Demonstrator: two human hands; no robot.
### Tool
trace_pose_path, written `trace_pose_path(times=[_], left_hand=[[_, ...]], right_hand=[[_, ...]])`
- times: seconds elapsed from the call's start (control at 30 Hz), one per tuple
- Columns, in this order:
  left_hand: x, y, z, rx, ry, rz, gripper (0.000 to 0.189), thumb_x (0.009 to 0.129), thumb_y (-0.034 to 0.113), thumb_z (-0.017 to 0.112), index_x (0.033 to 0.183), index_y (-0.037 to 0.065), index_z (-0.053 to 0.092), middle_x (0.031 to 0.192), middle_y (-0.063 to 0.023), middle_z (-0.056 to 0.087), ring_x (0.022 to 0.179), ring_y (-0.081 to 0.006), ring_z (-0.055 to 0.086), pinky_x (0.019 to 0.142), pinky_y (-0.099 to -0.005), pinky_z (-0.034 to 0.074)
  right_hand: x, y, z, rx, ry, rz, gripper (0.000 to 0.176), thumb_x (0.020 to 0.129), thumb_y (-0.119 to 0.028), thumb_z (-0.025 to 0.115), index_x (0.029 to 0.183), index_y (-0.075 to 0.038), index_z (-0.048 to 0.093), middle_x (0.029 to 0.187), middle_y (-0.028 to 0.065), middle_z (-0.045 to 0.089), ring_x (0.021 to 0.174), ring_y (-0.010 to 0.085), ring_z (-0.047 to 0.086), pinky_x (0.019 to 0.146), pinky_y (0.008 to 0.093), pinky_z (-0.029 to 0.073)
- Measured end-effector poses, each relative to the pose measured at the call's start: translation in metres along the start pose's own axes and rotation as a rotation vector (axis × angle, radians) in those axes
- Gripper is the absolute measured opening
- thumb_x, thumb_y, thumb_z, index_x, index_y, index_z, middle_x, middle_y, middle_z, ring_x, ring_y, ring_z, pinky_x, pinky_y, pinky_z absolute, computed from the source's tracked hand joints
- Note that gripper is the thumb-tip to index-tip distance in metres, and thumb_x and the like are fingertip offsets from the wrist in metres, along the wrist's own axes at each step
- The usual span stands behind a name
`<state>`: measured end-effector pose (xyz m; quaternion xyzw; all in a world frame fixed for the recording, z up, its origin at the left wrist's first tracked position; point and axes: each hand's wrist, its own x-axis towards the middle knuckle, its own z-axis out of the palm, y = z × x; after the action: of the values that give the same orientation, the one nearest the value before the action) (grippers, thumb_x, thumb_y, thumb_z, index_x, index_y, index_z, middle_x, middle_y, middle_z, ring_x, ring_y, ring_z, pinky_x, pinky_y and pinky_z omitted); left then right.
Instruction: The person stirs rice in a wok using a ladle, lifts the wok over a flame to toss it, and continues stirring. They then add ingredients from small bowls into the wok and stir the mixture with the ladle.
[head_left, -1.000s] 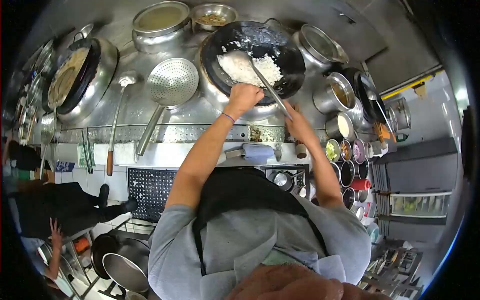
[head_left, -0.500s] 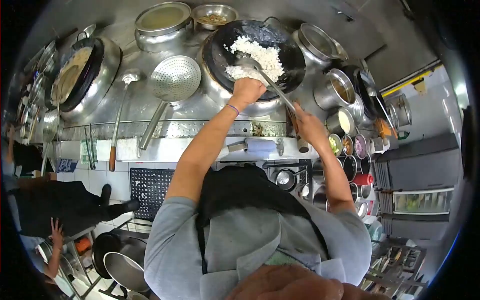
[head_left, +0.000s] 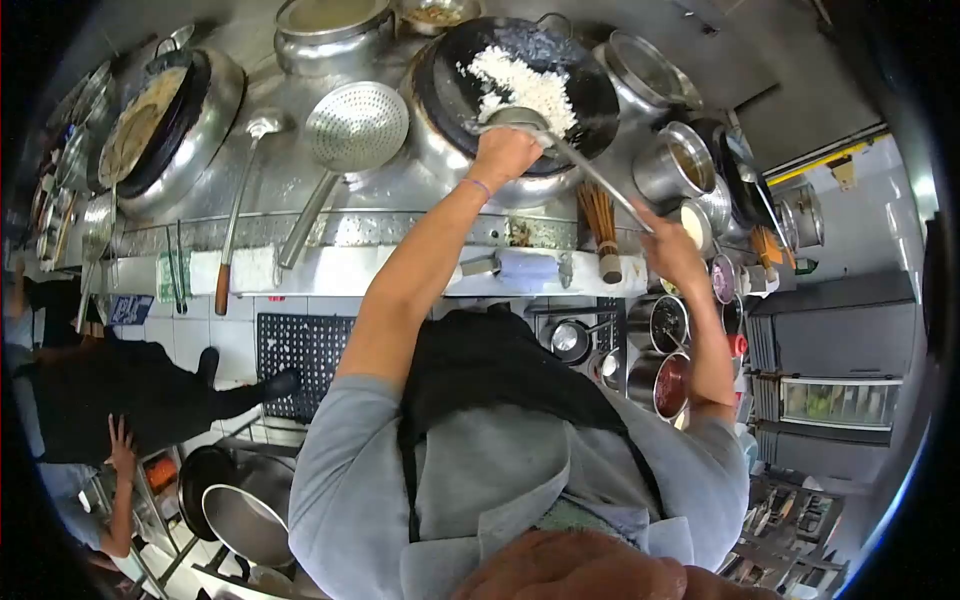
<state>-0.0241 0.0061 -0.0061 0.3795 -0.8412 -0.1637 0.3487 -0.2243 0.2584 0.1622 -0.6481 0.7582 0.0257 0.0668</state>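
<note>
While ladle (head_left: 582, 172) rests in wok (head_left: 450, 72), skimmer (head_left: 357, 125), pots (head_left: 680, 168) beside

So the wok (head_left: 520, 90) sits at the back of the surface (head_left: 395, 185), a bit right of centre. The rice (head_left: 525, 85) is piled in it, and the ladle (head_left: 585, 172) has its head in there too, handle running out toward the front right. Left of the wok lies the skimmer (head_left: 355, 125), then a long spoon (head_left: 240, 215), then a second wok (head_left: 165, 115) far left. A pot (head_left: 330, 25) stands behind the skimmer. Right of the wok are some containers (head_left: 680, 165), with seasoning tubs (head_left: 665, 322) nearer the front. A brush (head_left: 600, 225) stands at the front ledge, with a cloth (head_left: 525, 270) just left of it.
</note>
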Motion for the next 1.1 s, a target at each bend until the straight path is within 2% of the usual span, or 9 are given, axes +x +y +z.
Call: trace_pose_path(times=[0.27, 0.33, 0.47, 0.57, 0.63, 0.73, 0.9, 0.97, 1.1], left_hand=[[-0.078, 0.098, -0.050, -0.060, -0.038, 0.161, 0.027, 0.088, 0.026, 0.065, 0.066, 0.013, 0.074, 0.066, -0.0129, 0.070, 0.057, -0.0323, 0.068, 0.058, -0.0452, 0.057], [-0.054, 0.083, -0.038, -0.004, -0.060, 0.117, 0.031, 0.090, 0.030, 0.063, 0.067, 0.012, 0.074, 0.065, -0.0138, 0.069, 0.059, -0.0335, 0.070, 0.057, -0.0476, 0.056], [-0.023, 0.055, -0.023, 0.033, -0.080, -0.037, 0.033, 0.090, 0.033, 0.062, 0.068, 0.012, 0.074, 0.065, -0.0153, 0.069, 0.061, -0.0348, 0.070, 0.058, -0.0486, 0.056], [-0.040, 0.099, -0.084, -0.008, -0.011, 0.197, 0.033, 0.089, 0.033, 0.063, 0.068, 0.011, 0.074, 0.067, -0.0171, 0.069, 0.061, -0.0360, 0.070, 0.058, -0.0486, 0.056], [-0.033, 0.109, -0.090, -0.019, 0.003, 0.174, 0.033, 0.088, 0.033, 0.064, 0.066, 0.011, 0.074, 0.064, -0.0166, 0.068, 0.058, -0.0365, 0.069, 0.057, -0.0484, 0.056], [-0.003, 0.094, -0.079, -0.007, 0.044, 0.134, 0.032, 0.087, 0.034, 0.065, 0.066, 0.012, 0.074, 0.064, -0.0166, 0.068, 0.058, -0.0359, 0.069, 0.057, -0.0482, 0.056], [-0.078, 0.049, -0.034, -0.021, -0.190, 0.084, 0.031, 0.089, 0.035, 0.061, 0.072, 0.013, 0.077, 0.074, -0.0185, 0.072, 0.064, -0.0368, 0.071, 0.063, -0.0498, 0.058], [-0.105, 0.056, -0.049, 0.009, -0.150, 0.053, 0.029, 0.088, 0.033, 0.062, 0.072, 0.014, 0.078, 0.072, -0.0180, 0.072, 0.064, -0.0368, 0.071, 0.064, -0.0505, 0.058], [-0.030, 0.070, -0.088, 0.009, 0.010, 0.034, 0.031, 0.085, 0.034, 0.063, 0.066, 0.013, 0.076, 0.065, -0.0179, 0.069, 0.061, -0.0377, 0.070, 0.060, -0.0487, 0.057]], right_hand=[[-0.019, -0.041, 0.016, -0.080, 0.110, 0.117, 0.061, 0.094, -0.014, 0.064, 0.151, -0.027, 0.048, 0.099, 0.0244, 0.071, 0.090, 0.0468, 0.068, 0.078, 0.0561, 0.053], [-0.016, -0.039, 0.032, 0.010, 0.158, 0.021, 0.055, 0.096, -0.021, 0.064, 0.149, -0.024, 0.051, 0.111, 0.0238, 0.071, 0.091, 0.0454, 0.068, 0.080, 0.0543, 0.055], [-0.066, -0.018, -0.009, -0.014, 0.116, -0.042, 0.062, 0.094, -0.012, 0.065, 0.152, -0.026, 0.049, 0.114, 0.0195, 0.072, 0.094, 0.0445, 0.069, 0.081, 0.0528, 0.055], [-0.096, 0.012, -0.051, 0.072, 0.082, -0.061, 0.068, 0.090, -0.002, 0.066, 0.150, -0.029, 0.051, 0.111, 0.0198, 0.073, 0.093, 0.0436, 0.070, 0.083, 0.0509, 0.056], [-0.096, 0.014, -0.063, 0.011, 0.050, 0.012, 0.069, 0.089, 0.000, 0.066, 0.149, -0.031, 0.053, 0.109, 0.0202, 0.073, 0.092, 0.0426, 0.070, 0.084, 0.0502, 0.056], [-0.046, 0.003, -0.035, -0.116, 0.071, 0.070, 0.061, 0.092, -0.009, 0.064, 0.149, -0.026, 0.052, 0.099, 0.0222, 0.073, 0.089, 0.0440, 0.070, 0.080, 0.0541, 0.056], [-0.001, -0.033, 0.023, -0.051, 0.230, 0.146, 0.061, 0.093, -0.016, 0.062, 0.152, -0.026, 0.047, 0.087, 0.0270, 0.070, 0.083, 0.0483, 0.068, 0.077, 0.0567, 0.055], [-0.014, -0.009, 0.015, 0.029, 0.249, 0.107, 0.057, 0.094, -0.015, 0.063, 0.149, -0.023, 0.052, 0.094, 0.0265, 0.071, 0.089, 0.0477, 0.068, 0.081, 0.0537, 0.055], [-0.066, 0.022, -0.051, 0.088, 0.131, -0.010, 0.051, 0.093, -0.013, 0.065, 0.142, -0.025, 0.061, 0.105, 0.0261, 0.071, 0.096, 0.0456, 0.069, 0.087, 0.0500, 0.055]])
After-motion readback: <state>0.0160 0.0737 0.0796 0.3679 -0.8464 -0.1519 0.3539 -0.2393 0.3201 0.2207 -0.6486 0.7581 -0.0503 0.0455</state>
